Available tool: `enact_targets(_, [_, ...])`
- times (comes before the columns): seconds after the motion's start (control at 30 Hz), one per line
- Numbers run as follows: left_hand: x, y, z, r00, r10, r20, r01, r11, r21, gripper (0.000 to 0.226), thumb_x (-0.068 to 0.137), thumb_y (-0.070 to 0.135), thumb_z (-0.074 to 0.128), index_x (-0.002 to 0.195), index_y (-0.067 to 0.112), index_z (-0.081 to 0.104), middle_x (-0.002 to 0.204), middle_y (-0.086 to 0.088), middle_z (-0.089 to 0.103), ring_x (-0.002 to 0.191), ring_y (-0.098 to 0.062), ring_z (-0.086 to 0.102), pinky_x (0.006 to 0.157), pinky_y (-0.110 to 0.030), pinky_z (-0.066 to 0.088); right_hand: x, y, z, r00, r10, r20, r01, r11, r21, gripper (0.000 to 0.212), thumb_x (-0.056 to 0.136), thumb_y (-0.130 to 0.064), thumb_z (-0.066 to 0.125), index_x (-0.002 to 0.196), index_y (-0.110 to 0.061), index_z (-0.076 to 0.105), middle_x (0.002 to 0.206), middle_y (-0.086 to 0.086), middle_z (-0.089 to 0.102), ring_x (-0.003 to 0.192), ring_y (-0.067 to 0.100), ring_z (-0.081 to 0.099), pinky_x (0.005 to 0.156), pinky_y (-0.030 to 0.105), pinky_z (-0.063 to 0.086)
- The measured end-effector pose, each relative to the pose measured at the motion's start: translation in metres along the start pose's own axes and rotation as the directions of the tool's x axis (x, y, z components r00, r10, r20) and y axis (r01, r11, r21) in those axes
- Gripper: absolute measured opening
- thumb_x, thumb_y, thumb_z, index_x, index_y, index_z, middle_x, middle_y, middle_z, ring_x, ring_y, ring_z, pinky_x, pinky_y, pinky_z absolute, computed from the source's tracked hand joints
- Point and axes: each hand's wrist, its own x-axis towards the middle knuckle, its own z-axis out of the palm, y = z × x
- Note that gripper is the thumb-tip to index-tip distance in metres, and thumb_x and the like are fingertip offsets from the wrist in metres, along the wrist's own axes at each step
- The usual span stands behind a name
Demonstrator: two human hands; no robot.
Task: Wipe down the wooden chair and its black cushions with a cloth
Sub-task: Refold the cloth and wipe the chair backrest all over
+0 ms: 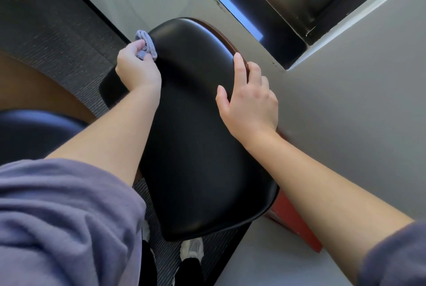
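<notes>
A large black cushion (196, 138) of the chair fills the middle of the head view. Its brown wooden rim (224, 37) shows along the far right edge. My left hand (137, 69) grips a bunched grey cloth (146, 43) and holds it against the cushion's upper left edge. My right hand (250, 99) lies on the cushion's right side, fingers curled over the wooden rim and thumb spread on the black surface. A second black pad (110, 90) shows below my left wrist, mostly hidden.
A grey wall or panel (345, 113) stands close on the right, with a dark window frame (288, 20) above it. Dark ribbed carpet (57, 39) covers the floor on the left. A dark blue seat (30, 131) sits at lower left. My white shoes (192, 249) are below the cushion.
</notes>
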Motion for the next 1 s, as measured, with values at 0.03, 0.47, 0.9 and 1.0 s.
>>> enact_targets(0.03, [-0.007,0.002,-0.002,0.999,0.032,0.010,-0.033,0.999,0.015,0.035,0.093,0.004,0.057,0.125,0.017,0.066,0.126,0.003,0.062,0.115,-0.005,0.056,0.074,0.008,0.034,0.000,0.000,0.000,1.000,0.001,0.002,-0.001,1.000,-0.002,0.067,0.097,-0.049,0.035,0.154,-0.019,0.016,0.147,0.010,0.036,0.110,0.025,0.051,0.081,0.037,0.048])
enact_targets(0.47, [-0.094,-0.020,-0.017,0.892,0.378,0.249,-0.394,0.919,0.018,0.022,0.090,0.007,0.064,0.111,0.010,0.070,0.101,0.002,0.052,0.091,-0.007,0.056,0.080,-0.008,0.044,0.001,0.001,0.001,1.000,0.003,-0.010,-0.003,1.000,0.013,0.067,0.096,-0.049,0.036,0.154,-0.020,0.016,0.146,0.008,0.037,0.114,0.024,0.050,0.085,0.038,0.048])
enact_targets(0.9, [-0.186,-0.060,-0.054,0.734,0.431,0.524,-0.444,0.889,-0.110,0.015,0.086,0.003,0.068,0.094,0.015,0.073,0.087,0.004,0.053,0.079,-0.011,0.058,0.071,-0.028,0.051,-0.002,0.007,-0.001,0.999,-0.038,0.020,0.038,0.999,0.016,0.067,0.099,-0.048,0.034,0.155,-0.021,0.009,0.155,0.008,0.026,0.127,0.027,0.044,0.088,0.039,0.047])
enact_targets(1.0, [-0.203,-0.067,-0.065,0.676,0.489,0.551,-0.492,0.856,-0.156,0.016,0.087,0.002,0.065,0.095,0.013,0.073,0.087,0.006,0.053,0.075,-0.014,0.059,0.067,-0.033,0.052,-0.010,0.009,-0.003,0.998,-0.044,0.037,0.043,0.999,0.012,0.067,0.100,-0.048,0.034,0.156,-0.024,0.007,0.159,0.008,0.020,0.129,0.029,0.043,0.089,0.040,0.048])
